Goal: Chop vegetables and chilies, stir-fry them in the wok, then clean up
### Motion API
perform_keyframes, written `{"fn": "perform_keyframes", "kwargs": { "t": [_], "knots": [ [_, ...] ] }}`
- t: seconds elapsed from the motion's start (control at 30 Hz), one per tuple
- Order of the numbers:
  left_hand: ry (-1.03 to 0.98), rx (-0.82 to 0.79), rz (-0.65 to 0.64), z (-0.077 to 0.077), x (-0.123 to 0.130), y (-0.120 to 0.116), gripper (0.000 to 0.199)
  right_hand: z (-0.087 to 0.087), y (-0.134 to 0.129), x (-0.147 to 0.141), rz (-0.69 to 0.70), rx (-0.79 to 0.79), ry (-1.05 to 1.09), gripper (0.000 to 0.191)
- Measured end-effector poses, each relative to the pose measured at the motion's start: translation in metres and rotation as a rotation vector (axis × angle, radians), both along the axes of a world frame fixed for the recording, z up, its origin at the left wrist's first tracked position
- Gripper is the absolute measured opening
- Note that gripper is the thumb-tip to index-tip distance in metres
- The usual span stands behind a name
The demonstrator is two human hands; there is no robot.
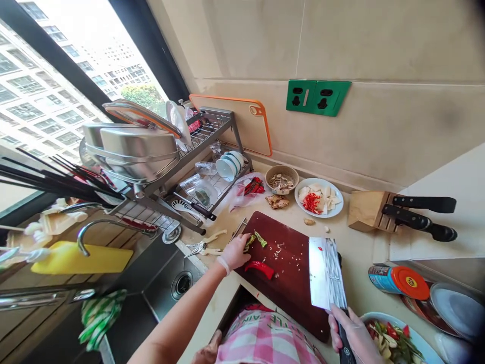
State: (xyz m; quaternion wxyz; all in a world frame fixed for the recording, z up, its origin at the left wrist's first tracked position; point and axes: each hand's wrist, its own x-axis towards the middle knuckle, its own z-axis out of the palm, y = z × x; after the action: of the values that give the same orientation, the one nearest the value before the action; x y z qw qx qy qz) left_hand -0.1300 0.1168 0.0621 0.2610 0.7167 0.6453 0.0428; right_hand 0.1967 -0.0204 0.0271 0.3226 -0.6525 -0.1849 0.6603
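Green pepper (249,242) sits in left fingers (241,242); right fingers (335,337) grip cleaver (319,273).

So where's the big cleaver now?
In the head view, the cleaver is right of centre, in the right hand, its blade at the right end of the chopping board.

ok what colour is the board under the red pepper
The board is dark maroon; head view shows it.

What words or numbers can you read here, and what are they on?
"TTLE" and "AIN": green letters on the pink checked apron; the other letters there are hard to read.
Can: label too small to read.
Orange lid: mark too small to read.
Knife handle: round mark, too small to read.
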Motion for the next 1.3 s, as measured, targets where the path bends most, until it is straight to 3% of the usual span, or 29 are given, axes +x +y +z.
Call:
{"fn": "perform_keyframes", "kwargs": {
  "t": [0.17,0.37,0.5,0.6,0.7,0.8,0.87,1.0,1.07,1.17,1.3],
  "knots": [
    [0.057,0.023,0.036,-0.008,0.01,0.005,0.045,0.008,-0.003,-0.017,0.057,-0.014,-0.047,0.035],
    [-0.05,-0.031,-0.145,-0.012,-0.006,-0.012,0.053,0.027,-0.013,-0.043,0.096,-0.014,-0.17,0.021],
    [0.059,0.01,-0.236,-0.022,0.001,-0.019,0.071,0.023,-0.016,-0.052,0.075,-0.01,-0.204,0.014],
    [0.149,0.071,-0.258,-0.024,0.006,-0.025,0.063,0.02,-0.021,-0.055,0.084,0.022,-0.224,0.012],
    [0.088,0.103,-0.261,-0.02,0.003,-0.027,0.056,0.017,-0.03,-0.056,0.098,0.048,-0.251,0.015],
    [0.01,0.137,-0.207,-0.012,-0.002,-0.015,0.041,0.007,-0.037,-0.053,0.101,0.045,-0.296,0.023],
    [0.059,0.161,-0.181,-0.008,-0.002,0.001,0.036,-0.002,-0.039,-0.052,0.103,0.037,-0.338,0.026],
    [0.163,0.183,-0.36,-0.007,0.008,0.034,0.043,-0.011,-0.041,-0.055,0.108,0.031,-0.372,0.031],
    [0.188,0.153,-0.457,-0.009,0.015,0.045,0.035,-0.009,-0.042,-0.058,0.092,0.021,-0.371,0.033],
    [0.186,0.104,-0.488,-0.011,0.019,0.053,0.023,-0.005,-0.043,-0.062,0.067,0.017,-0.377,0.035],
    [0.14,0.04,-0.446,-0.008,0.005,0.046,0.02,-0.005,-0.045,-0.063,0.052,0.021,-0.379,0.035]
  ]
}}
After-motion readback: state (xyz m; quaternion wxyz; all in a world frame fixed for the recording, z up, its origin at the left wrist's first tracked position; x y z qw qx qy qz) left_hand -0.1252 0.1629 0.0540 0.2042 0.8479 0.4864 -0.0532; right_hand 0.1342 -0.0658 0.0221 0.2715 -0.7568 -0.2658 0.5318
